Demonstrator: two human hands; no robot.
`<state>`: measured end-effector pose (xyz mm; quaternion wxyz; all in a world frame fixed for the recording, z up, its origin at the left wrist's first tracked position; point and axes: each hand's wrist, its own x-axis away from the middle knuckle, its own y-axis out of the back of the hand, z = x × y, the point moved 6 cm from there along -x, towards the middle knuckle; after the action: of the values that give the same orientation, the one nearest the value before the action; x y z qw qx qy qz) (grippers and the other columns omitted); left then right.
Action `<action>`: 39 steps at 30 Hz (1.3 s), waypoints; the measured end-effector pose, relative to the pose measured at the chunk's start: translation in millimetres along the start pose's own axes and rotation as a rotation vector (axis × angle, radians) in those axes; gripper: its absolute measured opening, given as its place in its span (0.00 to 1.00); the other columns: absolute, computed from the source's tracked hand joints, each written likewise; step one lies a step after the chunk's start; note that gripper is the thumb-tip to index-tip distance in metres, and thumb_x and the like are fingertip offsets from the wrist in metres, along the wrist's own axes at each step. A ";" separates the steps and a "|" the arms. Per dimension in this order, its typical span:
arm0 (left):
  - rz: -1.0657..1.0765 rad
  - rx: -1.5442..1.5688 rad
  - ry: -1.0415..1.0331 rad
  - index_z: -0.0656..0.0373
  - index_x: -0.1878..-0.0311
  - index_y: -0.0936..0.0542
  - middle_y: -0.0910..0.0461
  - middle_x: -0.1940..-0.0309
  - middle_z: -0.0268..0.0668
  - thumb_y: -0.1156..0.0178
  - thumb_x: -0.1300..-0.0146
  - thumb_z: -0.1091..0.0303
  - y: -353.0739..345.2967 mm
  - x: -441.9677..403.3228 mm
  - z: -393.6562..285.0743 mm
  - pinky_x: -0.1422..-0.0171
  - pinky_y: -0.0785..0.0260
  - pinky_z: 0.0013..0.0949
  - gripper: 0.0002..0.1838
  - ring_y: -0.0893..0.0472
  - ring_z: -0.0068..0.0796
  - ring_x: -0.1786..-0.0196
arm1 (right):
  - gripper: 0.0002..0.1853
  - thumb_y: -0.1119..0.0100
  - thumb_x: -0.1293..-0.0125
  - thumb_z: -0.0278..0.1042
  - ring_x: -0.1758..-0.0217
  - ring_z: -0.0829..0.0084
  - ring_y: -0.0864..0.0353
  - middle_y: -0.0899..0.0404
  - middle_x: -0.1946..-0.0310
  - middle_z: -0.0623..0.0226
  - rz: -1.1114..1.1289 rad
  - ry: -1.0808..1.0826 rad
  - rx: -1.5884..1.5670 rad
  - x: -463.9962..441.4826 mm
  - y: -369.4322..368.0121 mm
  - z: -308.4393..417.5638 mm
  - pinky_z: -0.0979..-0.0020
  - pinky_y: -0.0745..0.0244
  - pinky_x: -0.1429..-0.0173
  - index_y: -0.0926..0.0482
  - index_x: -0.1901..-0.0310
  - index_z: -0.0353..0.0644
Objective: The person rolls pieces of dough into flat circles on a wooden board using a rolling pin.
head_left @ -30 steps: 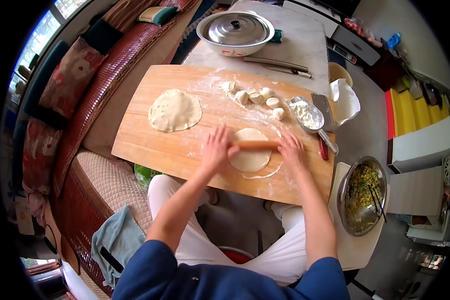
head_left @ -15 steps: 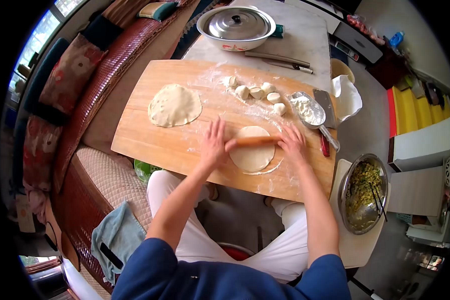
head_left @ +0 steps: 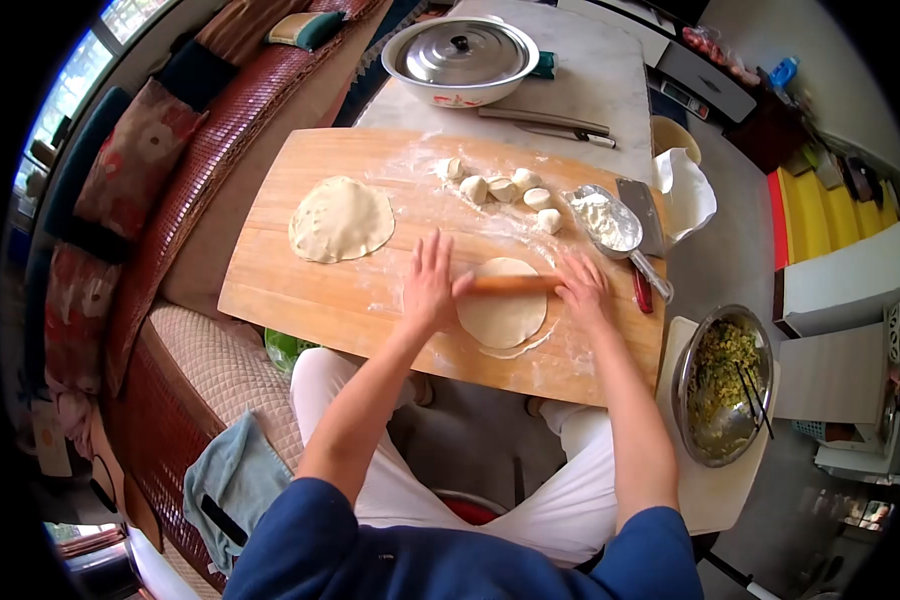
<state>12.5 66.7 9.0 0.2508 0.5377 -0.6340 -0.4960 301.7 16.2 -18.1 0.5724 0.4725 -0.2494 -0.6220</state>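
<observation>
A wooden rolling pin (head_left: 510,284) lies across a round sheet of dough (head_left: 502,318) on the floured wooden board (head_left: 280,290). My left hand (head_left: 431,285) holds the pin's left end at the thumb and palm, its fingers stretched forward. At the other end, my right hand (head_left: 582,287) holds the pin in the same way. A larger flat dough round (head_left: 341,220) rests at the board's left. Several small dough pieces (head_left: 500,189) sit beyond the pin in scattered flour. To their right is a metal scoop of flour (head_left: 606,220).
A dough scraper (head_left: 642,215) lies by the scoop. Behind the board are a lidded basin (head_left: 460,60) and a knife (head_left: 570,133). A steel bowl of chopped filling (head_left: 725,385) with chopsticks stands at the right. A sofa (head_left: 170,260) runs along the left.
The camera view has shifted slightly. Both hands stay on the rolling pin, which remains over the dough round with little visible movement.
</observation>
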 end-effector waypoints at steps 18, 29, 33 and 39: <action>0.142 0.037 -0.095 0.54 0.25 0.36 0.44 0.21 0.43 0.39 0.36 0.41 -3.0 33.7 -21.8 0.20 0.48 0.53 0.42 0.47 0.52 0.19 | 0.20 0.29 0.41 0.38 0.25 0.53 0.37 0.27 0.32 0.69 -0.014 0.009 -0.019 31.0 5.9 -3.8 0.50 0.44 0.22 0.15 0.46 0.60; 0.057 0.007 -0.020 0.52 0.24 0.37 0.45 0.21 0.42 0.41 0.32 0.46 2.3 -5.4 5.8 0.20 0.48 0.50 0.38 0.48 0.55 0.20 | 0.20 0.27 0.44 0.41 0.25 0.54 0.37 0.27 0.32 0.71 -0.020 0.083 0.085 -3.9 10.5 19.4 0.49 0.45 0.23 0.14 0.48 0.62; 0.162 0.051 -0.148 0.54 0.24 0.36 0.46 0.20 0.43 0.40 0.33 0.47 -0.6 39.0 -17.8 0.20 0.48 0.53 0.38 0.47 0.54 0.20 | 0.18 0.31 0.40 0.38 0.24 0.52 0.37 0.26 0.33 0.67 0.004 0.038 0.047 36.9 17.6 8.6 0.49 0.45 0.23 0.15 0.47 0.56; 0.255 0.074 -0.259 0.53 0.23 0.38 0.45 0.21 0.44 0.37 0.36 0.47 16.4 111.5 -33.9 0.21 0.49 0.58 0.41 0.47 0.57 0.20 | 0.21 0.30 0.41 0.39 0.26 0.53 0.35 0.25 0.34 0.69 0.047 0.093 0.059 77.9 40.5 49.4 0.47 0.45 0.23 0.15 0.44 0.59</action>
<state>1.3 -50.4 12.6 0.2079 0.3934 -0.7418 -0.5018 285.8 -78.0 14.0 0.5839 0.5116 -0.2516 -0.5779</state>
